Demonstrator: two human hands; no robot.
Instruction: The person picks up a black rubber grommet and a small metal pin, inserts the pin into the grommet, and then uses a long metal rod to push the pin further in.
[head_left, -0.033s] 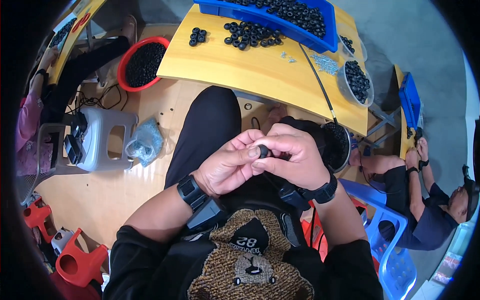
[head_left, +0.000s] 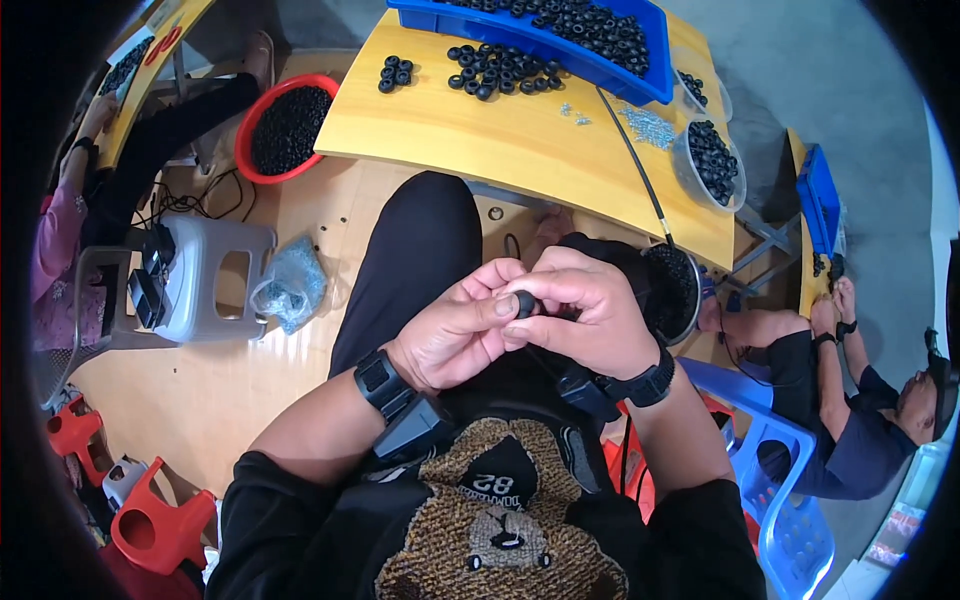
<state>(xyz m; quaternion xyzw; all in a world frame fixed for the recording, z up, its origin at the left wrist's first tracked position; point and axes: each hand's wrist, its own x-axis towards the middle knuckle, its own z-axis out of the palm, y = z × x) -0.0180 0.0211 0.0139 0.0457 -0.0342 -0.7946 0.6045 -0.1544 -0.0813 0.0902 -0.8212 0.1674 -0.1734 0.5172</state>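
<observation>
Above my lap, both hands meet around a small round black part [head_left: 524, 304]. My left hand [head_left: 465, 325] is closed, its thumb and fingers pinching the part from the left. From the right, my right hand [head_left: 590, 310] is closed too, with thumb and forefinger pressed against the same part; its other fingers are partly hidden. Similar black parts [head_left: 497, 70] lie loose on the yellow table [head_left: 450, 125] ahead. A blue tray [head_left: 660, 85] full of them stands at the table's far side.
Small silver pieces [head_left: 650, 128] and a clear tub [head_left: 738, 190] of black parts sit at the table's right. A thin black rod [head_left: 637, 160] crosses its edge. On the floor are a red basin [head_left: 243, 150], a plastic bag [head_left: 290, 285] and a grey stool [head_left: 195, 280]. Co-workers sit either side.
</observation>
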